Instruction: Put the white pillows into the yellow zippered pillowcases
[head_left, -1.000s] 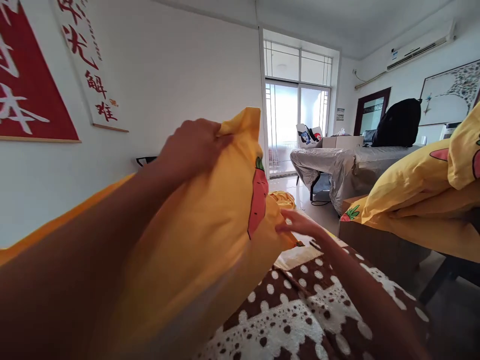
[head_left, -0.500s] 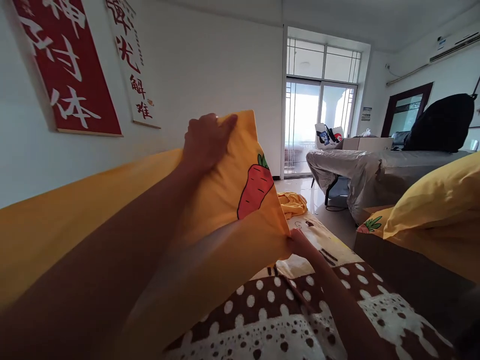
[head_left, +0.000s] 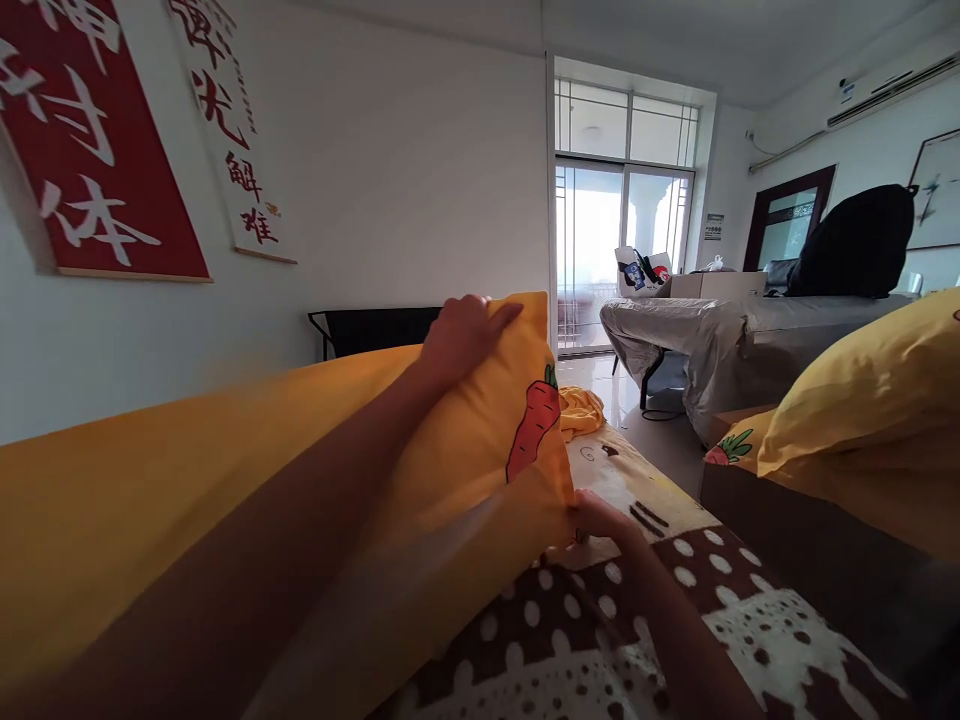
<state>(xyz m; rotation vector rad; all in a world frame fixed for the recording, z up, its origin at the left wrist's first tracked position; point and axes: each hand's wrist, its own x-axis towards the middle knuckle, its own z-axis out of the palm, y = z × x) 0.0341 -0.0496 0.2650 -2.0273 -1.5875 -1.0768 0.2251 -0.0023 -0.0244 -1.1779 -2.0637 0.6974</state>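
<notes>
A yellow pillowcase [head_left: 442, 470] with a red carrot print stretches from the left side of the view to the middle. My left hand [head_left: 466, 335] is closed on its upper edge near the far corner, thumb lying over the cloth. Lower down, my right hand [head_left: 596, 515] pinches the other end of the same short edge. The cloth hangs taut between the two hands and hides much of the bed to the left. Beneath it lies a brown and cream patterned blanket [head_left: 720, 600] with white dots.
Crumpled yellow cloth [head_left: 581, 410] lies at the blanket's far end. To the right, a yellow pillow [head_left: 870, 390] rests on a dark surface. Beyond stands a plastic-covered table [head_left: 690, 330] bearing a black bag [head_left: 855, 245]. A black-framed piece [head_left: 375, 330] stands by the wall.
Both hands and the pillowcase edge are lower in view, the left hand most, and it has shifted right. The view has turned slightly left-to-right, exposing the black piece by the wall.
</notes>
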